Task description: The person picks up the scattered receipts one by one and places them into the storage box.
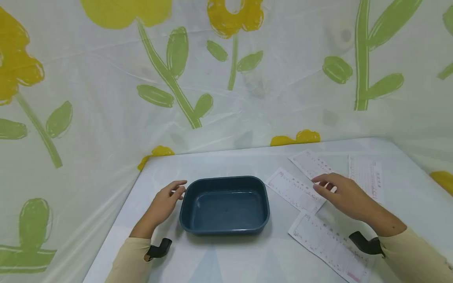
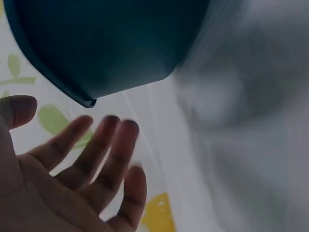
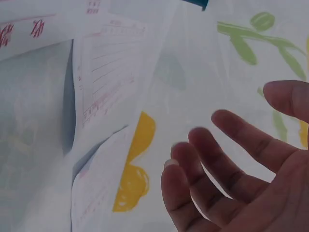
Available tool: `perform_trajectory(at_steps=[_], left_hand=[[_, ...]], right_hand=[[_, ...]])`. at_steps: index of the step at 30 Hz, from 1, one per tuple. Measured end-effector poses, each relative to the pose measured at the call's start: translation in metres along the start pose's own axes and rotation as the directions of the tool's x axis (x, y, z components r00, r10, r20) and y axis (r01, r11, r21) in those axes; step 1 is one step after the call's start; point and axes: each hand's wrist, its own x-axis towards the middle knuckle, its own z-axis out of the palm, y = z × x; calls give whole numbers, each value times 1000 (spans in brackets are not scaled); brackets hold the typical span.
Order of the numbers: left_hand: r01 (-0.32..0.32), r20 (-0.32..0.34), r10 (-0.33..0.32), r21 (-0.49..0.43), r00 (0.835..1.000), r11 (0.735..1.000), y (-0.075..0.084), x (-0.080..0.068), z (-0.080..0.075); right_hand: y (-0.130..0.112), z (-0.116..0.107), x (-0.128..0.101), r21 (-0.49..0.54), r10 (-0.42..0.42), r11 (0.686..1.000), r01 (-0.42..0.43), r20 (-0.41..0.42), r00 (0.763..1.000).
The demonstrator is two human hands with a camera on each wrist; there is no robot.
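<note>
Head view: round-cornered dark blue tub point(image 1: 226, 212); white printed slips point(image 1: 295, 191).

Head view: print on the paper slips point(image 1: 298, 193) too small to read; right hand point(image 1: 341, 194) hides parts of them. Lowest slip cut by bottom edge, likewise both sleeves point(image 1: 131, 259) and near side of tabletop point(image 1: 240, 255). Printed flowers point(image 1: 127, 11) clipped at top. Left wrist: dark blue bin point(image 2: 120, 48) cropped above; left hand point(image 2: 72, 179) cropped; right half blurred, unidentifiable. Right wrist: bin mostly out of frame, only a corner showing.
</note>
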Motion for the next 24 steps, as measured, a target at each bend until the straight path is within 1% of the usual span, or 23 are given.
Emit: perform_trajectory(at_steps=[3, 6, 11, 13, 14, 17, 19, 21, 24], left_hand=[[5, 49, 0, -118, 999, 993, -4, 4, 6], [16, 74, -1, -198, 997, 980, -5, 7, 10], [36, 126, -6, -239, 992, 970, -10, 10, 12], [42, 151, -5, -238, 988, 970, -14, 10, 12], [43, 163, -3, -245, 987, 969, -16, 10, 12], [63, 193, -10, -269, 981, 961, -21, 11, 12], [79, 216, -15, -291, 976, 954, -24, 11, 13], [104, 235, -29, -313, 971, 944, -26, 12, 14], [119, 265, -31, -324, 964, 939, -29, 13, 16]], right_hand=[[1, 2, -4, 28, -21, 999, 20, 27, 999], [3, 3, -7, 35, -26, 999, 25, 43, 999], [6, 7, -6, 30, -17, 999, 13, 120, 993], [8, 9, -7, 26, -26, 999, 23, 154, 988], [10, 10, -7, 25, -44, 999, 40, 164, 985], [12, 13, -8, 31, -54, 998, 49, 187, 981], [14, 15, -8, 34, -46, 999, 39, 216, 975], [15, 18, -8, 38, -18, 999, 9, 253, 967], [18, 21, -8, 17, 7, 1000, -13, 296, 955]])
